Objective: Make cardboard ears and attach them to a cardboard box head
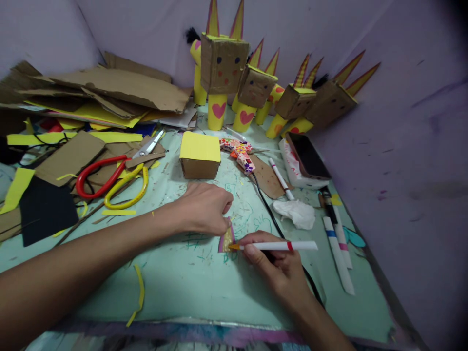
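In the middle of the table my left hand [206, 207] is closed, its fingertips pressing down the upper end of a small paper piece [227, 239]. That piece is yellow with purple edges, and its top is hidden under my fingers. A white marker pen [303, 245] with a red band is gripped in my right hand [278, 268]. Its orange-brown tip meets the yellow part of the piece. Just beyond my left hand sits a brown cardboard box [200, 168] with a yellow top.
Red-and-yellow-handled scissors [126, 178] lie left among scraps below stacked cardboard [120, 87]. A floral glue gun [241, 153] trails its black cord past my right hand. Several box-headed figures [224, 66] stand behind. At right are a phone [307, 155], crumpled tissue [295, 213] and markers [338, 258].
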A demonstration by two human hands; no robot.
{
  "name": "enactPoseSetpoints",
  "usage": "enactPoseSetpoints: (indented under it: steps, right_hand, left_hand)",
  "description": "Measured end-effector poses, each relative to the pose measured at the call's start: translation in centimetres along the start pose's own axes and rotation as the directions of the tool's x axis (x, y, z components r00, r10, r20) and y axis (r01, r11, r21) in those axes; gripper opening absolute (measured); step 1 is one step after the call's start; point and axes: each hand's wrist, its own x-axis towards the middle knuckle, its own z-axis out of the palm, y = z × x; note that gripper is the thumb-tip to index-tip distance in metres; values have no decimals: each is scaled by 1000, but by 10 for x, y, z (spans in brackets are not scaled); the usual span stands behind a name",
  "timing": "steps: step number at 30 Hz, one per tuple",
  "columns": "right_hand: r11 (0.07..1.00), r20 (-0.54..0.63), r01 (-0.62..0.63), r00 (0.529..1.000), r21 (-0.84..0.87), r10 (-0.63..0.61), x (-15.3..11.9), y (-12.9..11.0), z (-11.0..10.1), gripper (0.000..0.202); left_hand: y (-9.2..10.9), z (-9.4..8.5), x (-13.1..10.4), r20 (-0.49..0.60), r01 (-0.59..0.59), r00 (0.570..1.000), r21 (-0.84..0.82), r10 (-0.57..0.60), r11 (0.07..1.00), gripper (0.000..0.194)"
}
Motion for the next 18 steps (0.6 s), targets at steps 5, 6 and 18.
enactPoseSetpoints:
  steps: [5,6,18]
  right_hand:
    - [1000,27,20,999,9,-21,0,-1,0,12]
    - [999,24,37,999,-4,-37,0,-1,0,12]
    - [991,84,126,989,-52,-121,3,-6,1,15]
  left_hand:
    - [-1,0,0,-7,-11,1000,0,11,1000,22]
    - [-1,1,0,-10,-10,1000,1,10,1000,22]
    - [0,0,1,1,-2,1000,-1,2,1000,23]
